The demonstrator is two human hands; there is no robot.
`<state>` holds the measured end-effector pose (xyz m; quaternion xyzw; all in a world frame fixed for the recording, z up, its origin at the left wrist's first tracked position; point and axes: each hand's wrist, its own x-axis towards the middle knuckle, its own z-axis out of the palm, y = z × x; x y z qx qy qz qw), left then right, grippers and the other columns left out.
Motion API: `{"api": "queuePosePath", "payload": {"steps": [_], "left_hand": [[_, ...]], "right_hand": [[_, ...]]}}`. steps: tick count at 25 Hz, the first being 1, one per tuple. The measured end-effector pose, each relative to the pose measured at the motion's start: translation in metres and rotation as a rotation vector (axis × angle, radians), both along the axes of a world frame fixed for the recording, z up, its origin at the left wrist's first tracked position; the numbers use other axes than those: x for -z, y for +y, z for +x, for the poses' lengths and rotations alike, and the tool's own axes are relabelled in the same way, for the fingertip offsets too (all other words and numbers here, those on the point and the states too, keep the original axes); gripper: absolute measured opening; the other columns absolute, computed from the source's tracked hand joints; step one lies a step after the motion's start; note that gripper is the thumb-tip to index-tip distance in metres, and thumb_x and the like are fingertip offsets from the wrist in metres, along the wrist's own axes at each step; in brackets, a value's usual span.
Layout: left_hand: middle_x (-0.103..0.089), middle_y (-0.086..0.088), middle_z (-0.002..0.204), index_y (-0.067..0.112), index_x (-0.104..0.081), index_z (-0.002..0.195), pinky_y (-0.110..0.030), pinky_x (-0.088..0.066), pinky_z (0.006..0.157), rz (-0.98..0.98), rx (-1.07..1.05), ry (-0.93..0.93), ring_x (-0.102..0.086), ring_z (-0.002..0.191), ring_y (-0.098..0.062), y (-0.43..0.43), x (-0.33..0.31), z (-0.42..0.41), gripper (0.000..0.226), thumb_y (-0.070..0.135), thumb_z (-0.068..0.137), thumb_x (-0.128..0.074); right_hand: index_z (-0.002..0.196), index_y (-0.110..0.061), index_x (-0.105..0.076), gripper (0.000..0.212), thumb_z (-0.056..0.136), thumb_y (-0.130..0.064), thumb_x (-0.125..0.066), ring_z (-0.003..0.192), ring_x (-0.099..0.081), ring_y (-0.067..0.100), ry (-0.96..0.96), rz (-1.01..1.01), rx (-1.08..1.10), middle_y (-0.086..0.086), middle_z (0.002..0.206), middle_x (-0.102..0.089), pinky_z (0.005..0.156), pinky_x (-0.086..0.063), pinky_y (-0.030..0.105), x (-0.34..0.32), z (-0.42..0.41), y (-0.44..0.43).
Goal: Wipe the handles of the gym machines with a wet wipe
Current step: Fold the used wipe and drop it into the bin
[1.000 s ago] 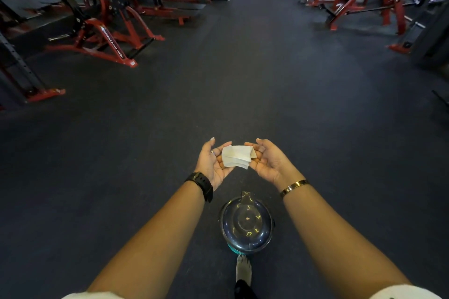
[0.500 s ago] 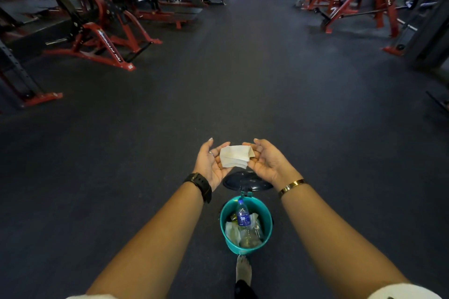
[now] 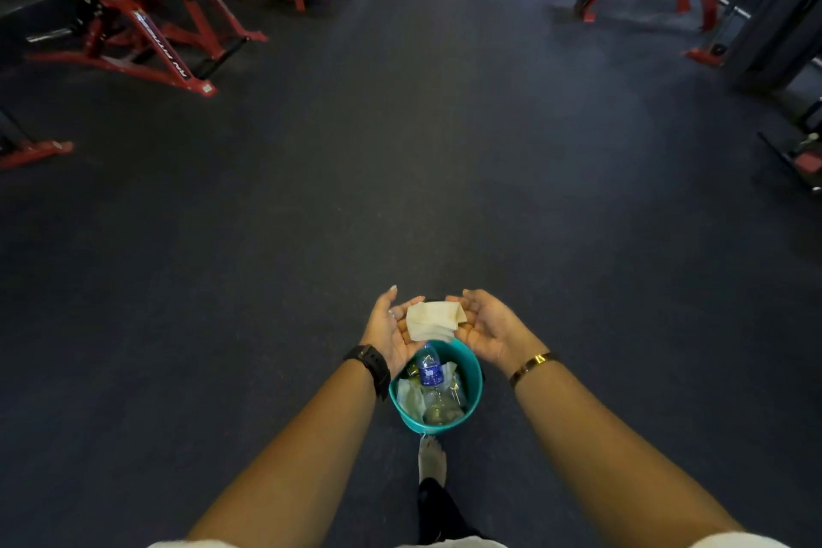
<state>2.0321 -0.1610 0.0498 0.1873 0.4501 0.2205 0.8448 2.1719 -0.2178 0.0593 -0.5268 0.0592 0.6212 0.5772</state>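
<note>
Hands have spread apart since a moment ago: left hand [image 3: 391,331] and right hand [image 3: 491,331] face each other, fingers relaxed, neither pinching. The wet wipe [image 3: 433,319] sits loose between the palms, over the teal bin's [image 3: 472,374] far rim. Dark floor [image 3: 422,147] runs wide ahead, with red gym machines [image 3: 147,27] far left and right.

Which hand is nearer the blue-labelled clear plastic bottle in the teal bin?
Left. The left hand has its heel right beside the cap of the blue-labelled clear plastic bottle in this view; the right hand is farther off, over the far-right rim of the round teal bin.
</note>
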Motion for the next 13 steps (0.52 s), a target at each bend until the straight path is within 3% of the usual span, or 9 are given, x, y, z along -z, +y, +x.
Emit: {"api": "queuePosePath", "payload": {"steps": [2,8,13], "left_hand": [[-0.06,-0.023,0.125,0.002,-0.059,0.12,-0.041,-0.052,0.083,-0.074,-0.001,0.036,-0.062,0.099,-0.031,-0.01,0.027,0.005,0.056,0.05,0.094,-0.046],[-0.061,-0.022,0.123,0.0,-0.056,0.126,-0.04,-0.053,0.081,-0.264,-0.052,0.083,-0.063,0.096,-0.031,-0.02,0.087,0.033,0.059,0.048,0.094,-0.048],[-0.059,-0.021,0.125,0.0,-0.053,0.126,-0.037,-0.051,0.081,-0.301,-0.105,0.113,-0.062,0.099,-0.029,0.011,0.104,0.05,0.056,0.046,0.095,-0.046]], "right_hand": [[0.097,0.003,-0.059,0.02,0.097,-0.012,-0.045,0.078,-0.062,0.025,0.005,-0.061,0.003,0.017,0.088,-0.063,0.056,-0.058,0.03,0.022,0.0,-0.01],[0.112,0.005,-0.056,0.024,0.094,-0.009,-0.049,0.084,-0.065,0.03,0.091,-0.209,0.078,0.022,0.099,-0.064,0.054,-0.058,0.035,0.082,0.024,-0.025],[0.093,0.003,-0.057,0.016,0.096,-0.009,-0.047,0.078,-0.063,0.028,0.121,-0.264,0.119,0.02,0.092,-0.061,0.056,-0.059,0.038,0.106,0.039,0.01]]}}
